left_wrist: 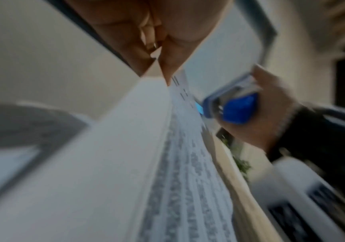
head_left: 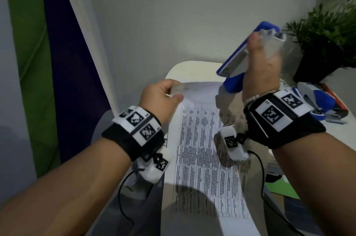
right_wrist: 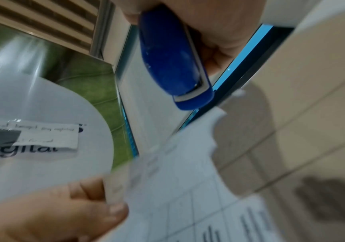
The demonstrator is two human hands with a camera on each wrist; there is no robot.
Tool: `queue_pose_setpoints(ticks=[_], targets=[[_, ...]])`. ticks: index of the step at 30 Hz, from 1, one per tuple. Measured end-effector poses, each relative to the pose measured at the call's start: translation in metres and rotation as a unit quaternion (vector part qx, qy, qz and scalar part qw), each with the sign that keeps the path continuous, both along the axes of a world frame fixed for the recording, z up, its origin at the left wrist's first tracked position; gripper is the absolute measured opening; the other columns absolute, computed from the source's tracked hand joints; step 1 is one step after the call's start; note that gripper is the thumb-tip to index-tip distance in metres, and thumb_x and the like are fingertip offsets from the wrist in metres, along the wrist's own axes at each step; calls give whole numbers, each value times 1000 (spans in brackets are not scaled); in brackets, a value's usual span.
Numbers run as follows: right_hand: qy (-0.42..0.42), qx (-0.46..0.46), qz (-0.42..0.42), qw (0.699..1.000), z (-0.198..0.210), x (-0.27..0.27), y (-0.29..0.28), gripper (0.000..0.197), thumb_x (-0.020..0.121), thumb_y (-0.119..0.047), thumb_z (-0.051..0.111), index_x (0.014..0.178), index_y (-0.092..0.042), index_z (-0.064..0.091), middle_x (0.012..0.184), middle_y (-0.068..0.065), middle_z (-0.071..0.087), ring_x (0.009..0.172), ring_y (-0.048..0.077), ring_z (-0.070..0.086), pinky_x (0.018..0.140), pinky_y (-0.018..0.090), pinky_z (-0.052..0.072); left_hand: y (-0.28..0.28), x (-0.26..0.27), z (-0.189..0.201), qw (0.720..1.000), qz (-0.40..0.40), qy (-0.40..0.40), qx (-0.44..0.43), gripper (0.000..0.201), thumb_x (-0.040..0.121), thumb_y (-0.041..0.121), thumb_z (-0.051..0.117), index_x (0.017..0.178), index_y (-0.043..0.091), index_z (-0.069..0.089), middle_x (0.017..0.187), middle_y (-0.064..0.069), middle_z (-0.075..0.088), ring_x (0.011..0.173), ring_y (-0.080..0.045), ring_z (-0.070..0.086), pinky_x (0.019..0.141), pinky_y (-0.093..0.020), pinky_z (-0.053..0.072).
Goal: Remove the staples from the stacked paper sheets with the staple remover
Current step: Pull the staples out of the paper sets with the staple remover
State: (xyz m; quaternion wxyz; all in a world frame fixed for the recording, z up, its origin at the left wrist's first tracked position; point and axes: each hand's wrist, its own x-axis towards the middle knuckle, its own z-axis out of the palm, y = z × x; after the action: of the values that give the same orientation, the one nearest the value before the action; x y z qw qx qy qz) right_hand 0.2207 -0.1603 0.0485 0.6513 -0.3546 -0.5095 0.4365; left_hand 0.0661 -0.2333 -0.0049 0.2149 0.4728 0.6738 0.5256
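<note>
Now my left hand [head_left: 159, 97] pinches the printed paper sheets [head_left: 202, 139] at their eleven o'clock corner, thumb on top; my right hand [head_left: 269, 70] grips the blue stapler [head_left: 238, 56], raised at their one o'clock.

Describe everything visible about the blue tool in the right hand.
The blue tool is long, with a glossy blue plastic-looking shell and silvery metal inside. It is raised and tilted, one end pointing up and away. The right hand grips its middle; the lower end hangs near the top edge of the paper, contact unclear through blur.
</note>
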Motion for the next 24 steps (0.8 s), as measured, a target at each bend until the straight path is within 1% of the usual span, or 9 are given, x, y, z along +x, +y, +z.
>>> queue_pose_setpoints(ticks=[4, 9, 12, 13, 15, 17, 19, 22, 24], targets=[[8, 3, -70, 998, -7, 20, 8, 14, 90, -36, 57, 93, -26, 48, 87, -15, 53, 65, -18, 53, 66, 4, 41, 21, -18, -9, 996, 63, -48, -31, 22, 83, 2, 65, 93, 22, 67, 85, 6, 68, 78, -13, 66, 74, -25, 54], [-171, -74, -35, 982, -51, 35, 15, 39, 92, -47, 52, 113, -14, 52, 92, -6, 56, 80, 4, 54, 78, 26, 39, 17, -21, -18, 988, 16, 120, -92, 35, 82, 0, 59, 99, 30, 66, 94, 10, 66, 89, -12, 64, 81, -20, 46], [-195, -149, -26, 969, -67, 41, 11, 70, 88, -58, 50, 138, -10, 39, 127, 6, 52, 119, 23, 50, 95, 30, 36, 7, -20, -19, 964, -63, 221, -133, 41, 80, -3, 54, 89, 37, 60, 112, 16, 63, 95, -12, 60, 74, -21, 48], [-196, -160, -19, 967, -69, 43, 10, 74, 86, -62, 50, 137, -10, 39, 126, 6, 52, 119, 23, 50, 95, 30, 36, 3, -20, -19, 953, -98, 245, -147, 40, 78, -2, 55, 89, 36, 57, 119, 20, 58, 96, -12, 59, 68, -19, 47], [-190, -163, -17, 968, -70, 44, 8, 60, 86, -61, 51, 125, -15, 44, 109, -3, 56, 97, 12, 55, 88, 28, 36, -3, -21, -17, 931, -187, 271, -156, 32, 76, 6, 65, 89, 33, 53, 127, 28, 48, 102, -6, 56, 63, -6, 40], [-195, -161, -16, 967, -72, 45, 8, 37, 91, -53, 50, 111, -22, 43, 90, -14, 50, 80, 0, 49, 82, 26, 34, -10, -20, -14, 915, -250, 275, -158, 29, 73, 28, 76, 90, 30, 53, 130, 28, 43, 106, 1, 52, 70, -2, 37], [-204, -152, -16, 967, -73, 45, 7, 40, 91, -52, 50, 113, -19, 46, 90, -12, 51, 83, 5, 52, 82, 28, 35, -13, -18, -12, 917, -264, 257, -154, 32, 69, 46, 74, 91, 29, 57, 131, 27, 45, 107, 5, 50, 82, -6, 37], [-218, -146, -26, 965, -74, 44, 7, 56, 90, -55, 49, 126, -12, 46, 104, -2, 56, 93, 14, 54, 85, 29, 37, -12, -13, -16, 936, -229, 235, -130, 19, 76, 40, 70, 84, 25, 63, 127, 23, 52, 103, 7, 54, 85, -5, 40], [-212, -144, -19, 966, -75, 45, 7, 51, 90, -53, 50, 122, -13, 47, 94, -7, 55, 83, 7, 53, 75, 26, 39, -9, -11, -17, 938, -204, 250, -129, 13, 79, 29, 72, 84, 27, 60, 123, 23, 54, 100, 6, 55, 86, -10, 44]])
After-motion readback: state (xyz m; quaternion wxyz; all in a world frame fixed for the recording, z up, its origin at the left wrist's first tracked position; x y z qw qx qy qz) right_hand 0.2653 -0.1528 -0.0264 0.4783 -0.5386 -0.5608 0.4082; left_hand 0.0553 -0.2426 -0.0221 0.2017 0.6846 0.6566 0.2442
